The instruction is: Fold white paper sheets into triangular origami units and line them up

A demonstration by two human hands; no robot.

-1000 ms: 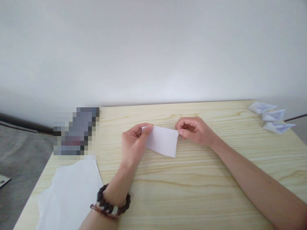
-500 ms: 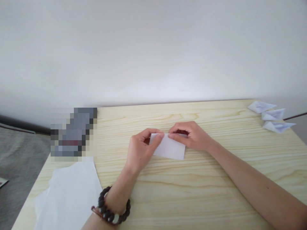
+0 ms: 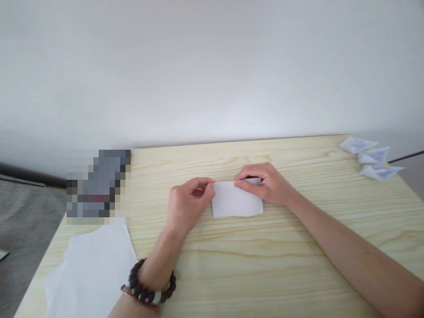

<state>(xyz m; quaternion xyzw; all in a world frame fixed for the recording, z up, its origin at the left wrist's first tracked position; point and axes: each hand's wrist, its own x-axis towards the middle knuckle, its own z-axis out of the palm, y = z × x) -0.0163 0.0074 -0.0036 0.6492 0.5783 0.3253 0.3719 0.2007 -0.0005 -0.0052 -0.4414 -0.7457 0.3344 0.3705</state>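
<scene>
A small folded rectangle of white paper (image 3: 233, 202) is held up just over the wooden table, its long edge roughly level. My left hand (image 3: 190, 201), with a dark bead bracelet at the wrist, pinches the upper left corner between thumb and forefinger. Along the top edge, right of its middle, my right hand (image 3: 266, 183) grips the paper with the thumb in front and the fingers behind. Its other fingers are partly hidden by the paper.
Three folded paper boats (image 3: 380, 171) stand at the table's far right corner. Loose white sheets (image 3: 96, 269) lie at the near left, with a pixelated dark object (image 3: 106, 181) behind them. A pale wall (image 3: 212, 70) rises behind the wooden table (image 3: 232, 274).
My left thumb and fingers have slid left to the paper's upper left corner. The paper has turned slightly, so more of its face shows. My right hand keeps its grip.
</scene>
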